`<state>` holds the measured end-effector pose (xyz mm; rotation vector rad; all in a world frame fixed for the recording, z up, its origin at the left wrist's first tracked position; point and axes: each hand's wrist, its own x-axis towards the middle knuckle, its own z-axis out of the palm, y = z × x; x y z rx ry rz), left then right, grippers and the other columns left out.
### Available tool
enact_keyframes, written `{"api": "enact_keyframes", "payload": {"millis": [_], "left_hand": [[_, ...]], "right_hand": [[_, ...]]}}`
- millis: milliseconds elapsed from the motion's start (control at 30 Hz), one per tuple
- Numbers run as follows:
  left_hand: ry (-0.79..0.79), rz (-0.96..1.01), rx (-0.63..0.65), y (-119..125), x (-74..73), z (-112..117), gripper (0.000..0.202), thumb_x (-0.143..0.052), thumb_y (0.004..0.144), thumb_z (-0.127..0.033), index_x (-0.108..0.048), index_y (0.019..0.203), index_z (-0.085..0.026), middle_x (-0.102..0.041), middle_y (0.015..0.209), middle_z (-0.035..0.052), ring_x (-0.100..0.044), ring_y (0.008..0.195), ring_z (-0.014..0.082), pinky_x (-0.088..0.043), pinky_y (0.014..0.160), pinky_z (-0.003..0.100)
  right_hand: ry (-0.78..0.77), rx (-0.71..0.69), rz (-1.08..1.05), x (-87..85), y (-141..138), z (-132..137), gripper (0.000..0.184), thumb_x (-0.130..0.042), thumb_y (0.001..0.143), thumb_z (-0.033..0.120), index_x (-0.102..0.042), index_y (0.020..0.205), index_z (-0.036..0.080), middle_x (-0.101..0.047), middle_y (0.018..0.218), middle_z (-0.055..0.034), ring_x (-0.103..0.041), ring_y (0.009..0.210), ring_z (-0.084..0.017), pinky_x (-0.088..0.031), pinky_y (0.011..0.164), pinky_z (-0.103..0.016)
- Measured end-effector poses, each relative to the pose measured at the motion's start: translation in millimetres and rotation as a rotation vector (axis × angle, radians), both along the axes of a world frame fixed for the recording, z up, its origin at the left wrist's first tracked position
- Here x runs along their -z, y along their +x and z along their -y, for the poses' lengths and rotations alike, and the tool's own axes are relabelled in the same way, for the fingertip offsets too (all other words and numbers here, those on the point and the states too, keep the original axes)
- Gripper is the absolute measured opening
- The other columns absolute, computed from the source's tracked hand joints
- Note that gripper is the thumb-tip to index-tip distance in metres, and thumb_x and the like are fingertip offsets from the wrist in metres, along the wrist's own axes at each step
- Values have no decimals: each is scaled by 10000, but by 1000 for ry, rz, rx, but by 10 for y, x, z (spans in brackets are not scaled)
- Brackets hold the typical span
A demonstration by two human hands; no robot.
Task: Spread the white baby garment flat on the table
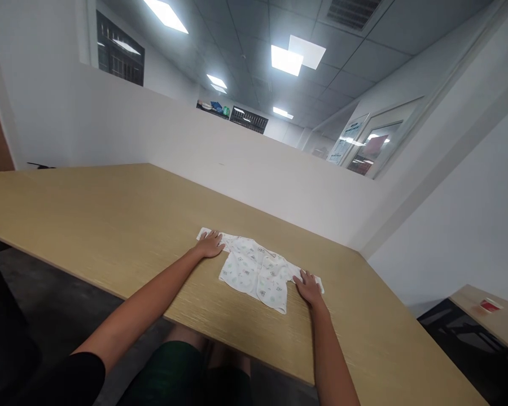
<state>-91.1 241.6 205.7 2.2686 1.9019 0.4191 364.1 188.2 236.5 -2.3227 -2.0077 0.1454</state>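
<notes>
"So, how would you handle that small white shirt (242, 273)?"

"Gently, with a light, flat touch. It lies spread on the table (110, 214), sleeves (233, 243) out to both sides, and I'd judge the step in hand to be smoothing them. Better to stroke from shoulder to cuff, evenly on both sides, so the body isn't dragged askew."

"And the grip?"

"None that I can see. The left hand (210, 245) rests palm down on its sleeve, fingers loosely spread, thumb apart. The right hand (309, 287) lies over the other sleeve, fingers a little parted. Whether a fingertip pinches any cloth, I can't tell."

"How does the shirt look?"

"Thin, I'd guess. White, scattered with grey and pale green prints too small to make out. Its front panels meet along a line down the middle, and the lower corners look rounded. It sits a bit slanted to the near edge, so I'd square it gently."

"What's beyond?"

"Bare tabletop around it, then a pale wall (245, 163) behind the far edge."
</notes>
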Motion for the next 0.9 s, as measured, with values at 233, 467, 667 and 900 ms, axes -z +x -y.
{"api": "enact_keyframes", "payload": {"millis": [233,467,667,900], "left_hand": [[-10,3,-1,-8,19,-14,672,-346,1048,-546,-420,1597,-166,-309,1708,160,-207,1608,327,-144,1285,581],[-11,7,-9,1,8,-3,685,-365,1053,-554,-406,1609,-155,-310,1708,161,-211,1607,321,-143,1287,577],[-2,20,-42,37,-25,4,656,-283,1088,-539,-423,1600,-154,-323,1706,146,-241,1598,297,-144,1291,572],[95,51,-55,25,-100,-35,542,-374,1070,-436,-551,1512,-176,-434,1648,125,-316,1553,323,-185,1270,567]], "right_hand": [[4,-15,-16,0,0,-1,666,-331,1092,491,-350,1657,138,-217,1706,-110,-145,1592,-305,-166,1290,-509],[17,-36,-21,6,-1,-5,666,-330,1092,489,-355,1654,133,-218,1706,-108,-145,1592,-299,-179,1290,-479],[23,17,-12,7,32,-37,606,-270,1116,439,-373,1647,164,-250,1697,-104,-172,1584,-311,-153,1283,-553],[188,77,4,-8,111,-55,557,-266,1066,240,-545,1516,66,-405,1608,-173,-321,1518,-329,-251,1259,-481]]}}
